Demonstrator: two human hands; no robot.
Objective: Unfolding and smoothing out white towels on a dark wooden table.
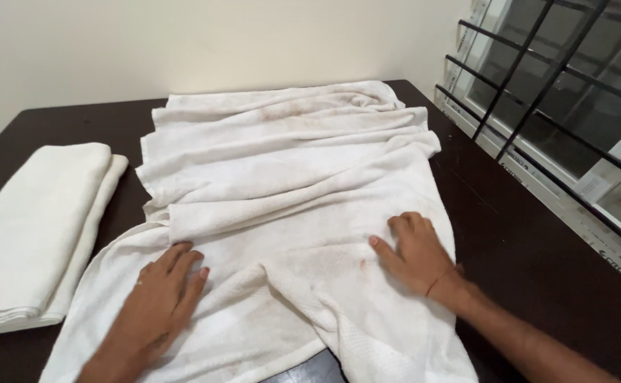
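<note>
Towel: a large white towel (289,184) lies spread and rumpled across the middle of a dark table (537,241), with faint brownish stains near its far edge and near the right hand. Deep creases run across it, and its near edge hangs over the front of the table.
Left hand: the left hand (161,298) lies flat, palm down, on the near left part of the towel, fingers straight and slightly spread, gripping nothing.
Right hand: the right hand (413,252) presses flat on the near right part, fingers close together and pointing toward the far left, also gripping nothing.
Step in hand: judging by the two flat palms, the cloth is being smoothed or held down before a fold.
Next move calls for: probably pinching an edge or corner, since neither hand has a hold on the cloth yet; the heavy creases in the middle would need flattening for a neat fold.
Nearby: a folded white towel (37,227) rests at the left of the table, just beside the spread one.
Surroundings: a pale wall (183,42) behind, a barred window (559,92) at the right.
</note>
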